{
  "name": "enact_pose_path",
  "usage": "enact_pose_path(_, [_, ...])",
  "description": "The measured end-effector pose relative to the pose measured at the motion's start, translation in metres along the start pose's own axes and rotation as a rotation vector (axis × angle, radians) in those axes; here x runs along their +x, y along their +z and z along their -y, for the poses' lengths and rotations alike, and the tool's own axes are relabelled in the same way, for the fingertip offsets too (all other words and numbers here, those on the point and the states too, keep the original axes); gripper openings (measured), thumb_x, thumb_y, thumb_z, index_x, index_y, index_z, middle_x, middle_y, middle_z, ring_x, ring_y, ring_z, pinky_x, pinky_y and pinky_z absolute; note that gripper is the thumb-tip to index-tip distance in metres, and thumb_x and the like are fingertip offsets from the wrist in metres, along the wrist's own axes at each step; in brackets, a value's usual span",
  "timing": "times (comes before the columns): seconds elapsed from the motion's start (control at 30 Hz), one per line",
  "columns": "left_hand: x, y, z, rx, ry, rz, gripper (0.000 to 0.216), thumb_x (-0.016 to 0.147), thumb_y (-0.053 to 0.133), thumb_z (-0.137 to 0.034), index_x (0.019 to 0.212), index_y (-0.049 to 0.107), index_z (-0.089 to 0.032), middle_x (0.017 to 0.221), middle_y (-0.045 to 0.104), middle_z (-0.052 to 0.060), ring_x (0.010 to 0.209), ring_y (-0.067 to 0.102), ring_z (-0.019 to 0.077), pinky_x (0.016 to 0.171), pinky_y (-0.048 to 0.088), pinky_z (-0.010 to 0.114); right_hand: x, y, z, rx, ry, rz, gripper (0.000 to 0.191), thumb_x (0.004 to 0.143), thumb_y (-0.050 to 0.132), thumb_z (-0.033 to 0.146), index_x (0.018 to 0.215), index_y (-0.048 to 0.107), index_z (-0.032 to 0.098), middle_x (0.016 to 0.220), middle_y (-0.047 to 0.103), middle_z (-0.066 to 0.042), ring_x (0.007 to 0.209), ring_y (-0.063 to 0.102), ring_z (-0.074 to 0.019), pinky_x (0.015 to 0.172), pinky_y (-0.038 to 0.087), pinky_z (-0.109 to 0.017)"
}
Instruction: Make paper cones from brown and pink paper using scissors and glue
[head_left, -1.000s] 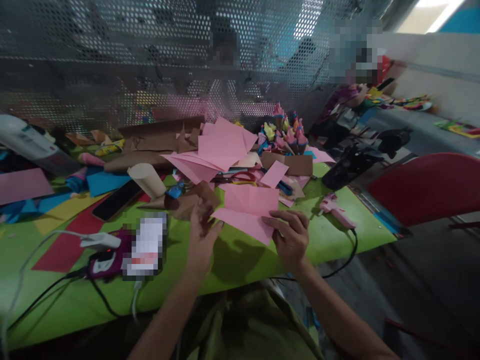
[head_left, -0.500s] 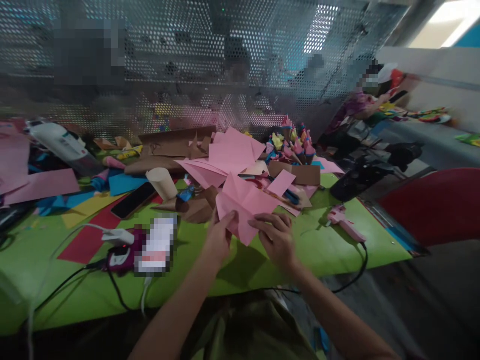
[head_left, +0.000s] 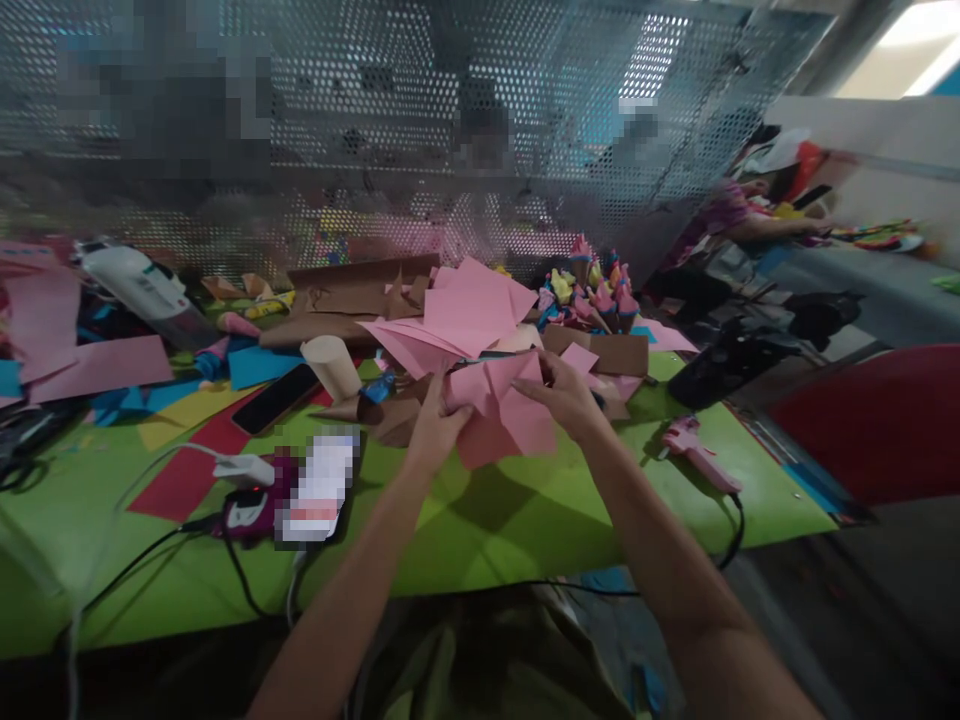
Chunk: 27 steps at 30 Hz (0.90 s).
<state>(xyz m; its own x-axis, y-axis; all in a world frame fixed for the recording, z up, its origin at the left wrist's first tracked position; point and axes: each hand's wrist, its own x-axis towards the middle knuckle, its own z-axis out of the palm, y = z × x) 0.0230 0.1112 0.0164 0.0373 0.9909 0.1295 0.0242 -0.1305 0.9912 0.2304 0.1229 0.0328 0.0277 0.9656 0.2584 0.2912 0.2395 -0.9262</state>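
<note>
A creased sheet of pink paper (head_left: 501, 415) is held up above the green table (head_left: 450, 550). My left hand (head_left: 435, 425) pinches its left edge, thumb in front and fingers behind. On the other side, my right hand (head_left: 566, 395) grips the upper right part, the thumb lying on the front face. The paper's folds stand out toward me, and its shadow falls on the table below. Just behind it lies a stack of pink sheets (head_left: 472, 305). Brown paper pieces (head_left: 394, 420) and a cream paper roll (head_left: 331, 367) are left of my left hand.
A pink glue gun (head_left: 697, 452) lies at the right, its black cable running over the front edge. At left are a dark phone (head_left: 276, 399), a lit phone (head_left: 322, 485) and a purple power block (head_left: 262, 500) with cords. Small paper flowers (head_left: 600, 290) stand at the back. A person's arm (head_left: 772, 228) shows far right.
The pink paper has turned in my hands, its pointed lower corner replaced by a wider edge. My right hand has moved up to the paper's upper right. The view has shifted slightly.
</note>
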Motion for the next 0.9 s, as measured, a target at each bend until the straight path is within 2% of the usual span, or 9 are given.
enact_pose_path(0.07, [0.001,-0.002,0.003,-0.043,-0.014,0.014,0.076,0.072,0.068,-0.015,0.145,0.048,-0.023,0.155,0.047,0.008,0.148,0.036,0.0255,0.123,0.028,0.04,0.005,0.003,-0.004,0.205,0.14,0.071,0.042,0.065,0.081,0.049,0.09,0.071,0.017,0.081,0.072,-0.005,0.071,0.064,-0.0218,0.063,0.052,-0.033])
enact_pose_path(0.1, [0.002,-0.003,0.005,-0.09,-0.041,0.014,0.08,0.071,0.07,-0.018,0.147,0.045,-0.023,0.153,0.049,0.009,0.145,0.041,0.0256,0.12,0.032,0.04,0.005,0.005,-0.006,0.29,0.191,0.06,0.04,0.062,0.083,0.049,0.085,0.071,0.017,0.076,0.071,-0.004,0.066,0.063,-0.02,0.06,0.05,-0.032])
enact_pose_path(0.17, [0.003,-0.006,0.009,-0.173,-0.11,0.018,0.087,0.069,0.076,-0.023,0.149,0.041,-0.023,0.148,0.055,0.012,0.135,0.052,0.0263,0.113,0.042,0.041,0.003,0.008,-0.011,0.421,0.241,-0.026,0.039,0.058,0.085,0.045,0.082,0.07,0.019,0.073,0.071,-0.001,0.061,0.061,-0.0173,0.058,0.049,-0.03])
enact_pose_path(0.23, [0.003,-0.008,0.012,-0.196,-0.166,0.045,0.087,0.065,0.083,-0.029,0.144,0.047,-0.021,0.138,0.063,0.012,0.123,0.061,0.027,0.107,0.047,0.042,0.0,0.009,-0.015,0.511,0.257,-0.105,0.038,0.054,0.087,0.04,0.081,0.071,0.02,0.072,0.072,0.0,0.061,0.061,-0.0163,0.06,0.049,-0.029])
enact_pose_path(0.33, [0.004,-0.012,0.014,-0.132,-0.219,0.113,0.057,0.061,0.087,-0.037,0.111,0.069,-0.016,0.109,0.075,0.011,0.102,0.067,0.0265,0.096,0.051,0.04,-0.002,0.008,-0.021,0.564,0.293,-0.13,0.037,0.049,0.09,0.033,0.079,0.071,0.02,0.072,0.074,0.0,0.064,0.063,-0.0177,0.063,0.05,-0.029])
enact_pose_path(0.4, [0.005,-0.014,0.015,-0.095,-0.242,0.131,0.039,0.061,0.086,-0.041,0.087,0.072,-0.015,0.088,0.076,0.007,0.085,0.067,0.0235,0.085,0.053,0.038,-0.002,0.006,-0.023,0.558,0.314,-0.125,0.036,0.049,0.089,0.032,0.078,0.072,0.02,0.073,0.075,-0.001,0.064,0.064,-0.018,0.061,0.049,-0.029])
enact_pose_path(0.47, [0.005,-0.016,0.016,-0.086,-0.238,0.113,0.033,0.062,0.084,-0.041,0.077,0.07,-0.016,0.078,0.073,0.004,0.076,0.065,0.0201,0.078,0.052,0.035,-0.002,0.003,-0.024,0.535,0.329,-0.117,0.033,0.05,0.088,0.032,0.076,0.072,0.02,0.072,0.075,-0.001,0.06,0.062,-0.0168,0.058,0.047,-0.028])
enact_pose_path(0.67, [0.007,-0.023,0.015,-0.144,-0.226,0.025,0.033,0.062,0.082,-0.033,0.089,0.073,-0.016,0.09,0.076,0.005,0.082,0.065,0.0196,0.082,0.05,0.034,-0.001,0.0,-0.018,0.515,0.382,-0.037,0.036,0.047,0.088,0.029,0.078,0.072,0.019,0.071,0.075,-0.002,0.058,0.062,-0.0162,0.057,0.048,-0.027])
enact_pose_path(0.9, [0.006,-0.025,0.007,-0.236,-0.259,-0.006,0.034,0.057,0.083,-0.03,0.086,0.071,-0.017,0.086,0.074,0.003,0.078,0.064,0.0169,0.076,0.051,0.031,0.0,-0.006,-0.012,0.504,0.434,0.064,0.034,0.047,0.085,0.025,0.078,0.073,0.019,0.065,0.07,0.002,0.051,0.055,-0.0112,0.049,0.041,-0.023])
